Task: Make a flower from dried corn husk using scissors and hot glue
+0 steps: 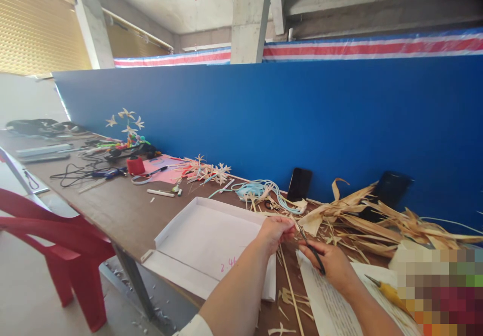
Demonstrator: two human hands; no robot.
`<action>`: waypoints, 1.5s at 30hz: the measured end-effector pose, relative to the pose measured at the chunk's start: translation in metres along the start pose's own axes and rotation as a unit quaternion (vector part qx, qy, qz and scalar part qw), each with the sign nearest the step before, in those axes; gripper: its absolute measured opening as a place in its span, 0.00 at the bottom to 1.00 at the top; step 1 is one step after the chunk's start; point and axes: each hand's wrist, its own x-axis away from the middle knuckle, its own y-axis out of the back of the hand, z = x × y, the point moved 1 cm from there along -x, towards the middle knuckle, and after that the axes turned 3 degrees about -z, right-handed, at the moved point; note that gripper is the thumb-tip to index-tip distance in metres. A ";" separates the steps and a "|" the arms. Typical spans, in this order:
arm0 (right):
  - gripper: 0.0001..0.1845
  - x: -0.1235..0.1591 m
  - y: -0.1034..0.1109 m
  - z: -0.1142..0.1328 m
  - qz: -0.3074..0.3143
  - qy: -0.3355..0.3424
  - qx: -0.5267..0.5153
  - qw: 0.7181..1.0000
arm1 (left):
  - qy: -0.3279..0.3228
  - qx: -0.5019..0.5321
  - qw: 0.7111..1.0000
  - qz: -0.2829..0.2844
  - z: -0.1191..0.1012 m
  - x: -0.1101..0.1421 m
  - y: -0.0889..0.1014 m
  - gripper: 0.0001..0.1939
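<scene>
My left hand (277,231) is closed in a pinch on a small pale strip of dried husk, mostly hidden by the fingers. Black-handled scissors (316,256) are in my right hand (334,265), their blades pointing up and left toward the left fingertips. Below my hands a thin pale stick (290,288) lies lengthwise, its upper end close to the left hand. A shallow white box (204,230) with pink writing sits to the left, partly behind my left forearm. Dried husks (350,215) are heaped beyond my right hand.
A phone (300,184) leans on the blue partition (302,119). Pale husk flowers (211,170), light-blue cords (260,190) and red tape (135,165) lie farther left. At right, a yellow-handled pointed tool (390,291) rests on printed paper (330,303). A red chair (75,250) stands left.
</scene>
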 end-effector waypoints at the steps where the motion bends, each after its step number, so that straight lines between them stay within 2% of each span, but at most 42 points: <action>1: 0.21 0.000 -0.001 0.000 -0.001 -0.001 -0.004 1.000 | -0.002 0.008 1.000 -0.006 0.000 -0.001 0.000 0.14; 6: 0.23 0.001 -0.005 0.005 0.008 -0.049 -0.026 0.998 | -0.018 0.011 1.000 -0.023 0.002 -0.004 0.001 0.16; 10: 0.24 0.002 -0.005 0.006 0.018 -0.062 -0.065 0.996 | -0.005 -0.013 1.000 0.004 0.000 -0.003 0.002 0.17; 17: 0.23 0.005 -0.003 0.008 0.027 -0.059 -0.096 0.993 | 0.025 -0.047 0.996 0.069 -0.004 0.000 0.007 0.18; 24: 0.26 0.008 -0.001 0.014 0.030 -0.063 -0.091 0.993 | 0.027 -0.062 0.990 0.127 -0.004 -0.004 0.015 0.18; 40: 0.25 0.006 0.001 0.011 0.050 -0.013 -0.034 0.998 | 0.015 -0.053 0.987 0.151 -0.003 -0.004 0.018 0.18; 45: 0.24 0.008 0.002 0.015 0.047 -0.028 -0.052 0.997 | 0.014 -0.059 0.985 0.161 -0.006 -0.002 0.019 0.18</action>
